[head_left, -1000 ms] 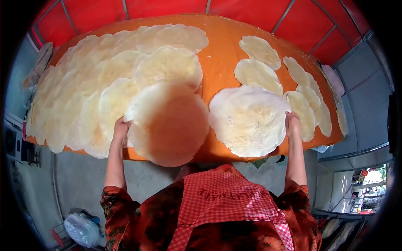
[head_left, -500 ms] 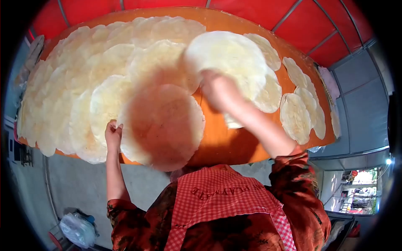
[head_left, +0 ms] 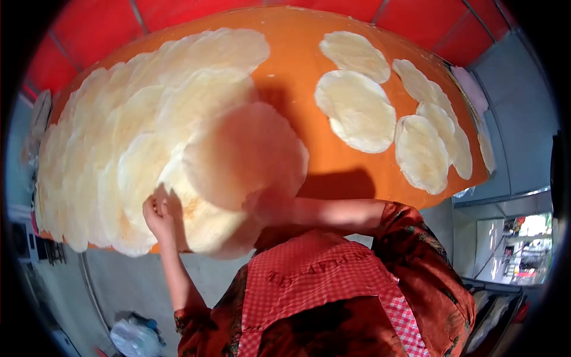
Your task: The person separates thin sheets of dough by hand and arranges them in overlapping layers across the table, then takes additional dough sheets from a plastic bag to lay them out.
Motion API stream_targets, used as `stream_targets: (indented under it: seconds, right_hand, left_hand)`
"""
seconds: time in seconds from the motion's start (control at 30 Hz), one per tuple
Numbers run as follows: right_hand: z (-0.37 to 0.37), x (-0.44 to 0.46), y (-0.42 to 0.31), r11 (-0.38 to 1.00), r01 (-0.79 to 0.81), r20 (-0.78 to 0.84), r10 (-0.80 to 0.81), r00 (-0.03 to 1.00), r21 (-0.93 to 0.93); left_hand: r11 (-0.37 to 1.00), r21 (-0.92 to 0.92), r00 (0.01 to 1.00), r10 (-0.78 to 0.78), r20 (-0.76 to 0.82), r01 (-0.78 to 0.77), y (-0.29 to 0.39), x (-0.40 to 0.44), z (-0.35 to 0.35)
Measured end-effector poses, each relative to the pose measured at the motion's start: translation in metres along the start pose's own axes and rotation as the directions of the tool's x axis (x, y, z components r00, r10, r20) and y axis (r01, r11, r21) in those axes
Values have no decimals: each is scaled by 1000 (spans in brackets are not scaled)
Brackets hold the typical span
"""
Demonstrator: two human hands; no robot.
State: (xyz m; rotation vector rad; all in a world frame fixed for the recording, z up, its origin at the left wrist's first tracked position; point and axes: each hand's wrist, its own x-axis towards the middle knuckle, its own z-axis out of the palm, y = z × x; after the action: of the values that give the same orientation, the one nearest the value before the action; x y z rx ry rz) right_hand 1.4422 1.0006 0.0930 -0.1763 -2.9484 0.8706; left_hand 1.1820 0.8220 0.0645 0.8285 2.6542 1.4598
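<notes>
A thin round flatbread (head_left: 245, 152), in shadow, is held over the front of the overlapping flatbreads by my right hand (head_left: 264, 204). That hand is blurred by motion and closed on the near edge of the bread. Beneath it lies another flatbread (head_left: 205, 229) near the table's front edge. My left hand (head_left: 159, 217) hovers at the left edge of that lower flatbread, with thumb and fingers slightly apart and nothing visible between them. Many overlapping flatbreads (head_left: 101, 149) cover the left half of the orange table (head_left: 291, 53).
On the right lie separate flatbreads, including one near the middle (head_left: 355, 111), one behind it (head_left: 355, 55) and one at the right front (head_left: 422, 153). Red panels (head_left: 321, 6) border the far edge. A plastic bag (head_left: 135, 338) sits on the floor at lower left.
My right hand has swung left and toward me, bringing a flatbread from the right side over the left group. My left hand has loosened from the edge of the front flatbread.
</notes>
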Motion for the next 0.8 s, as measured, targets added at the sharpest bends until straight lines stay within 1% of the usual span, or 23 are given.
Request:
stream_targets:
  seconds: [0.07, 0.13, 0.17, 0.2, 0.23, 0.3, 0.33, 0.37, 0.4, 0.43, 0.5, 0.53, 0.57, 0.63, 0.67, 0.7, 0.77, 0.8]
  right_hand:
    - [-33, -21, -2, 996, 69, 248, -55, 967, -50]
    - [-44, -41, 10, 966, 257, 75, -259, 963, 36]
    - [-50, -49, 18, 929, 364, -10, -364, 931, 65]
    - [-62, -55, 36, 974, 226, -40, -225, 974, 29]
    - [-80, -58, 65, 996, 88, -69, -87, 994, 2]
    - [-115, -65, 140, 982, -185, -122, 181, 976, -25]
    - [-127, -69, 177, 949, -313, -147, 305, 941, -36]
    - [-118, -78, 206, 915, -401, -317, 364, 876, -55]
    - [-109, -87, 233, 873, -486, -476, 410, 778, -41]
    - [-98, -94, 258, 845, -534, -734, 342, 587, -32]
    - [-113, -102, 260, 809, -582, -724, 356, 590, -76]
    - [-120, -103, 261, 790, -604, -720, 362, 592, -100]
    - [-122, -98, 268, 747, -659, -677, 441, 589, -87]
    - [-122, -87, 281, 645, -761, -579, 593, 559, -75]
    - [-130, -90, 277, 604, -776, -584, 568, 580, -183]
    - [-130, -90, 288, 666, -745, -552, 608, 571, -37]
    - [-122, -82, 332, 726, -641, -471, 669, 575, 249]
    - [-133, -89, 323, 736, -580, -560, 661, 499, 351]
  left_hand:
    - [999, 21, 999, 32, 27, -33, 5, -8, 21]
    - [996, 56, 997, 74, 32, -76, 24, -12, 39]
    - [992, 86, 996, 86, 14, -87, 36, -15, 45]
    - [983, 144, 993, 115, -4, -114, 51, -18, 46]
    - [968, 192, 985, 169, -22, -161, 60, -21, 46]
    - [968, 198, 985, 163, -49, -151, 82, -33, 43]
    - [973, 190, 988, 144, -62, -130, 92, -43, 47]
    - [976, 187, 990, 124, -71, -109, 102, -56, 49]
    - [978, 186, 991, 106, -79, -90, 113, -68, 50]
    - [984, 160, 992, 95, -82, -81, 122, -83, 60]
    - [1000, -12, 1000, 23, 20, -23, 138, -111, 90]
    - [997, -40, 990, 72, 120, -67, 158, -124, 105]
    - [991, -73, 968, 123, 217, -109, 179, -133, 123]
    - [985, -163, 936, 101, 337, -48, 213, -146, 159]
    - [964, -261, 913, 56, 405, 57, 231, -147, 175]
    - [922, -349, 880, 20, 474, 168, 246, -144, 189]
    - [863, -442, 836, 41, 548, 247, 237, -131, 226]
    - [771, -465, 770, -52, 636, 435, 244, -124, 239]
